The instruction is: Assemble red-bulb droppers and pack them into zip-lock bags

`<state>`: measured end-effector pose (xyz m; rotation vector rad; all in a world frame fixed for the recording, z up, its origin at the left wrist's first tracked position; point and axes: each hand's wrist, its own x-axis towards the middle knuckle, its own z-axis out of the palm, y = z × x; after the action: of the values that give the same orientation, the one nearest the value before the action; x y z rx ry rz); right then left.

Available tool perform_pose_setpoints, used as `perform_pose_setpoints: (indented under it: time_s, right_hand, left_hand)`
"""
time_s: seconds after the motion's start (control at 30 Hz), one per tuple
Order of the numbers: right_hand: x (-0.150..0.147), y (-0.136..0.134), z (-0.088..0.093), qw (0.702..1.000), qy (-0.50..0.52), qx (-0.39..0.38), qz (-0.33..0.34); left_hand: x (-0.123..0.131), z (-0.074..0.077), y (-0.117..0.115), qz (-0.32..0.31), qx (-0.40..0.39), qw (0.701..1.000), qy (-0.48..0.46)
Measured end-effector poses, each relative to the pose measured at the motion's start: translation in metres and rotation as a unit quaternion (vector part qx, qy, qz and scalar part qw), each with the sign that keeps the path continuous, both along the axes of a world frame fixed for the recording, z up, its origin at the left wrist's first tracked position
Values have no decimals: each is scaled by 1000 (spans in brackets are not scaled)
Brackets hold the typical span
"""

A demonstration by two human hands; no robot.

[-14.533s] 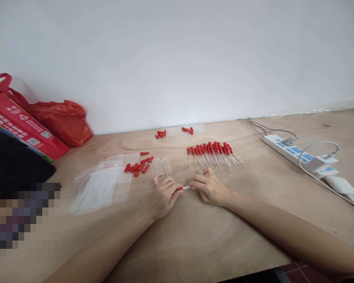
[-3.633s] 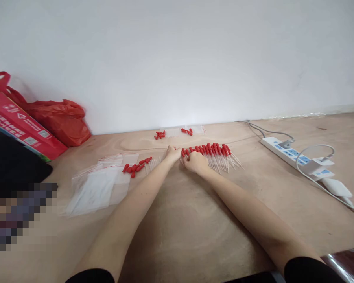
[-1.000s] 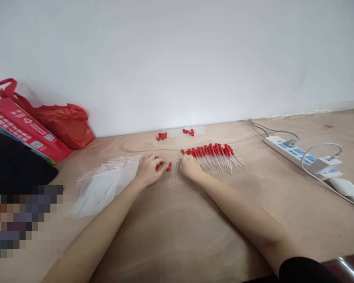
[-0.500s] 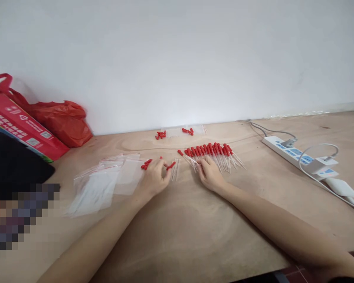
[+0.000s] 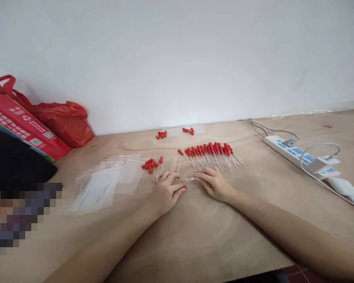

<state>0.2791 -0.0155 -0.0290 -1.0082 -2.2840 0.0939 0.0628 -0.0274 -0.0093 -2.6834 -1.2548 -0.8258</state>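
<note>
My left hand (image 5: 166, 193) pinches a red rubber dropper bulb (image 5: 185, 188), mostly hidden by the fingertips. Facing it, my right hand (image 5: 216, 185) is closed on a clear glass dropper tube (image 5: 191, 179), whose end points left toward the bulb; the two are apart. Just beyond my left hand lie several loose glass tubes (image 5: 174, 165) and a small heap of red bulbs (image 5: 149, 164). Past my right hand, many droppers with red bulbs fitted (image 5: 210, 151) lie side by side, one (image 5: 180, 152) set a little apart at the left.
Clear zip bags (image 5: 96, 188) overlap at the left. Against the wall are more bags with red bulbs (image 5: 161, 135). A power strip (image 5: 287, 148) with plugs and cables is at the right. A red plastic bag (image 5: 63, 122) and a printed box-like bag (image 5: 26, 125) stand far left.
My left hand has moved right and nearer to me with a bulb, uncovering the bulb heap. My right hand has drawn nearer to me, the tube now lying more level.
</note>
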Motion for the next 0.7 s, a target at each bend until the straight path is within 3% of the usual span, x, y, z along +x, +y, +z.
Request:
perform_pose_setpoints:
  time_s: [0.23,0.7]
  right_hand:
    - [1,-6,8,1000,20,3,-3]
    - [-5,-7,6,1000,6,-4,23]
  left_hand:
    - [-2,-1,1,11,-49,998,-40]
    - [-1,-1,-1,-31,-31,997,-61]
